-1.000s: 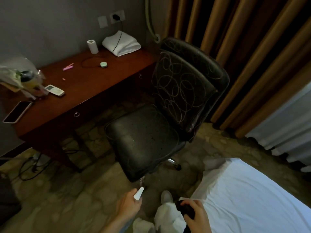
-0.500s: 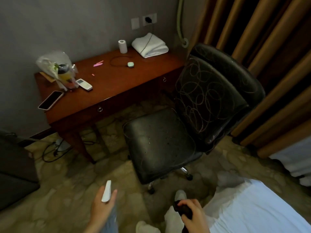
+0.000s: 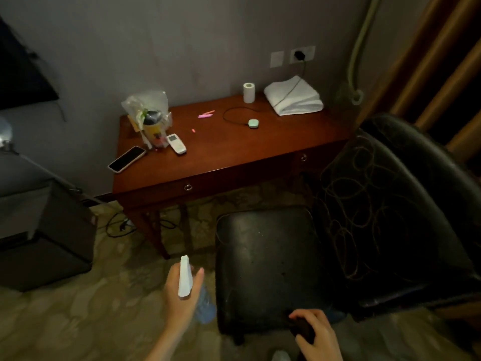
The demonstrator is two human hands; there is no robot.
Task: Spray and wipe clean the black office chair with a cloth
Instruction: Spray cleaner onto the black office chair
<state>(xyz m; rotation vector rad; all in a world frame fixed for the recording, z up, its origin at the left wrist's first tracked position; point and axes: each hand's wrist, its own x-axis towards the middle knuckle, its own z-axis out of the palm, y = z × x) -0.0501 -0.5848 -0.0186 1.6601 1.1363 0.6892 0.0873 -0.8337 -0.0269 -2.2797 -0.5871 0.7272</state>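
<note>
Left hand: I am gripping the spray bottle (image 3: 185, 278) with my left hand (image 3: 179, 302) in the lower middle of the frame. My thumb and fingers are curling round its neck, its white head is pointing up the frame, and its clear body is hanging below my palm.
Right hand: I am clutching a dark cloth (image 3: 303, 329) in my right hand (image 3: 318, 336) at the bottom edge, right of centre, with my fingers closing round it. It is sitting over the near edge of the seat, and I cannot tell whether it is touching.
Chair: the black office chair (image 3: 268, 264) is filling the right half. Its seat is lying at lower centre, just right of the bottle, and is showing pale specks. Its backrest is rising at the right with a looped line pattern.
Desk: a wooden desk (image 3: 234, 157) is standing against the wall above the seat. It is carrying a phone (image 3: 127, 158), a remote (image 3: 177, 144), a plastic bag (image 3: 148, 113), a paper roll (image 3: 249, 92) and a folded white towel (image 3: 294, 97).
Upper right: brown curtains (image 3: 442, 61) are hanging behind the backrest.
</note>
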